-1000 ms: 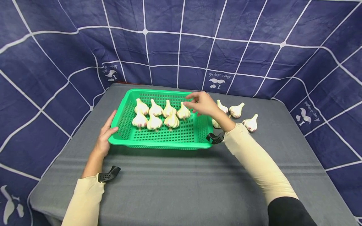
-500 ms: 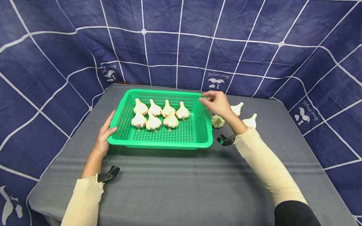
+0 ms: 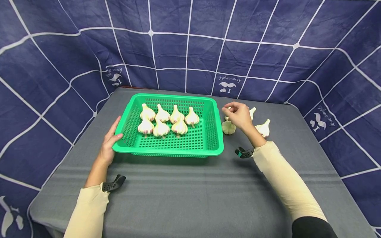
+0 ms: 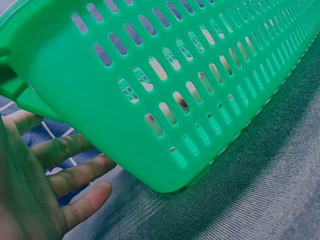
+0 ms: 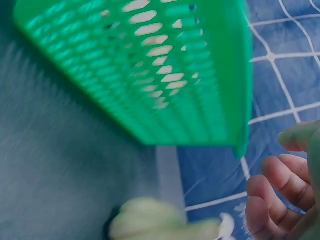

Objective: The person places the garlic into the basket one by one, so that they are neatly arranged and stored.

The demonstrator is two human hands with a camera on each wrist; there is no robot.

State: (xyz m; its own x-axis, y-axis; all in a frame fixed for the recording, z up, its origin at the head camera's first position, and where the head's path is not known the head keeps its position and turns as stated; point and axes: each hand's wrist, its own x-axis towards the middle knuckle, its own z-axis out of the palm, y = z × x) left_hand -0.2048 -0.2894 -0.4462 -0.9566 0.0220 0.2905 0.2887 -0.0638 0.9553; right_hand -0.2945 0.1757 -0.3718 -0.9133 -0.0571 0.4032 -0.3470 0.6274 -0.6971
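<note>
A green plastic basket stands on the grey table, with several garlic bulbs in two rows inside. At its left end my left hand holds the rim, thumb over the edge and fingers along the outside. In the left wrist view these fingers stretch beside the slotted end wall. My right hand is just right of the basket, above loose garlic, its fingers loosely bent with nothing between them. Below it lies a garlic bulb, its root end showing; the right wrist view shows a blurred garlic bulb.
Another garlic bulb lies farther right, beside my right wrist, and more are partly hidden behind the right hand. A blue cloth with white grid lines hangs behind and beside the table. Inside the basket, the right end is bare green mesh.
My right hand has moved right, from over the rearmost right bulb in the basket to above the loose garlic outside it. The left hand and basket have hardly moved.
</note>
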